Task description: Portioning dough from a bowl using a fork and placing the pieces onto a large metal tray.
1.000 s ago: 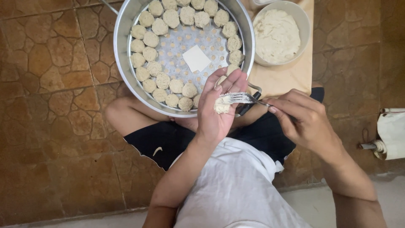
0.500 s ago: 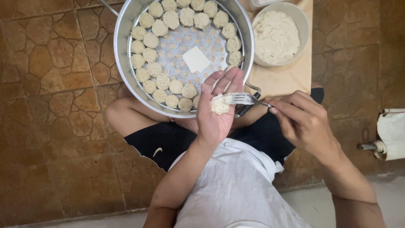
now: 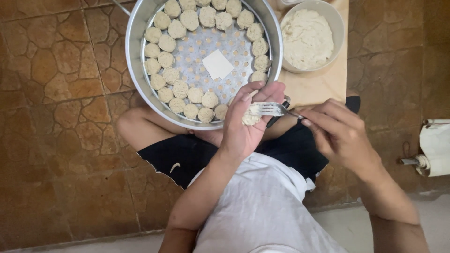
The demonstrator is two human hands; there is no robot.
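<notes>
Left hand is cupped, palm up, w/ one dumpling lying in the curl of its fingers, half-closed round it. Right hand pinches a fork by the handle; tines rest on the dumpling's top. Beyond the hands, a round metal steamer holds approx. 24 dumplings in rings, though some are hidden by the thumb, plus one white paper square. Right of it, one bowl of filling on a wood board.
</notes>
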